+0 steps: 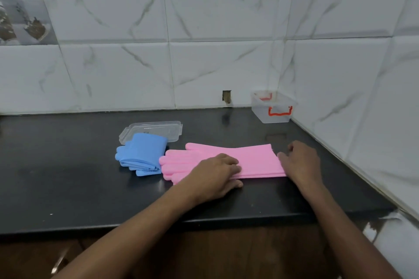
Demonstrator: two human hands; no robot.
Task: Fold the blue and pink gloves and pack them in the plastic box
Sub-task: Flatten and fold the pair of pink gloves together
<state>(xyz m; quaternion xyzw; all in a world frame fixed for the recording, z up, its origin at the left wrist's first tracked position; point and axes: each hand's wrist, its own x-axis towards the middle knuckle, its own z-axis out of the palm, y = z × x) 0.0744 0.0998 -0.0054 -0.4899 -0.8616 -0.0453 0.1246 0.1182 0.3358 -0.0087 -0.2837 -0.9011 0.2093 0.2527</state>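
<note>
Head view, the only one I have: I look forward and down at a black countertop point(68, 165) set into a corner of white marbled wall tiles point(226, 18).

The pink gloves point(249, 159) lie stretched out flat near the front middle of the counter, stacked one on the other, fingers pointing left and cuffs to the right. My left hand point(215, 173) lies palm down across their middle, fingers spread and pressing flat, gripping nothing. My right hand point(300, 162) sits at the cuff end, fingers loosely curled and touching the cuff edge; I cannot tell whether it has pinched the rubber or only rests against it.

Just to the left, touching or nearly touching the pink fingertips, the blue gloves point(141, 156) sit as a compact folded bundle. Their far edge overlaps a clear plastic lid point(158, 130) lying flat on the counter behind them.

The plastic box point(273, 108), clear with red handles, stands open in the far right corner against the wall, well apart from both pairs. It looks empty, though the clear walls make that hard to confirm.

As I judge it, the task is roughly a third done: the blue pair is folded, the pink pair is laid out but not yet folded, and nothing is packed. What remains is folding the pink pair and carrying both bundles to the box.
</note>
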